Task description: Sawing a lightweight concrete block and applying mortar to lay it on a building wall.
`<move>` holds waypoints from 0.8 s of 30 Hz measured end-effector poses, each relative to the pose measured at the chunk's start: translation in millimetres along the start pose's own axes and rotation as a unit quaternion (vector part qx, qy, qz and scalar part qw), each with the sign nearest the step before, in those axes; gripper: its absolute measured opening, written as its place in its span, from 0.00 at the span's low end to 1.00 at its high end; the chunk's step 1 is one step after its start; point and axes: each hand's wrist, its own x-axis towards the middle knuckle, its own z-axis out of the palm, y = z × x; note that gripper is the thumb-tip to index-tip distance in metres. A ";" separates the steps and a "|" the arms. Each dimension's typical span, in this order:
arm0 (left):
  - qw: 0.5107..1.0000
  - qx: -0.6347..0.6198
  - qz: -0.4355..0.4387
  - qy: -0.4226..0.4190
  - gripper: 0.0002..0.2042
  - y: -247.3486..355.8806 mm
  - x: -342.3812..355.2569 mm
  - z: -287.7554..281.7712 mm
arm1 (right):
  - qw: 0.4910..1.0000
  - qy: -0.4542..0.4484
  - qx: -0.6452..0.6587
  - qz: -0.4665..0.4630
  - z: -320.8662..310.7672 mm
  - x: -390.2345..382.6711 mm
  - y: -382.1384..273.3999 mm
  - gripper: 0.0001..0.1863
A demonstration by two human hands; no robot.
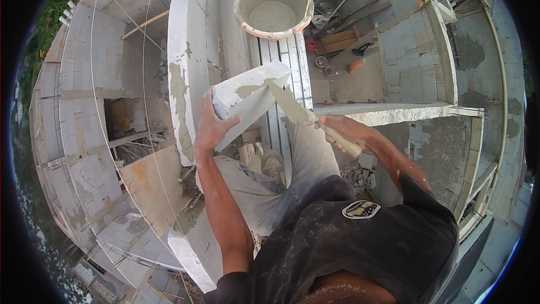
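left hand (216, 125): fingers clamped on white concrete block (251, 108). right hand (344, 129): fingers wrapped round masonry trowel (290, 104), blade at block.

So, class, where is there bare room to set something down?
A narrow strip of metal plank is bare between the bucket and the white block. The wall at left looks bare beyond its mortar smears. Crowded: around block and trowel, and by the shoe, beside broken pieces.

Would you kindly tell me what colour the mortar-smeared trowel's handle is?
The trowel's handle is pale tan, best seen in the head view.
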 end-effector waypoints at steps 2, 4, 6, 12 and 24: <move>1.000 -0.021 0.002 0.018 0.54 -1.8 5.9 -0.6 | 0.997 0.063 -0.035 -0.017 -8.5 -17.4 3.0 0.30; 0.999 -0.030 0.004 0.018 0.54 -2.1 9.1 0.8 | 0.949 0.214 -0.164 -0.164 -30.9 2.4 -4.4 0.26; 0.999 -0.033 0.006 0.023 0.54 -5.1 11.7 1.4 | 0.755 0.433 -0.456 -0.184 -47.1 41.9 -37.0 0.20; 0.999 -0.019 0.006 0.034 0.53 -0.6 9.7 16.5 | 0.413 0.481 -0.718 -0.287 -137.1 210.1 -157.1 0.07; 0.997 0.023 -0.049 0.052 0.51 19.9 10.7 6.0 | 0.700 0.294 -0.638 -0.131 -134.9 233.6 -236.4 0.23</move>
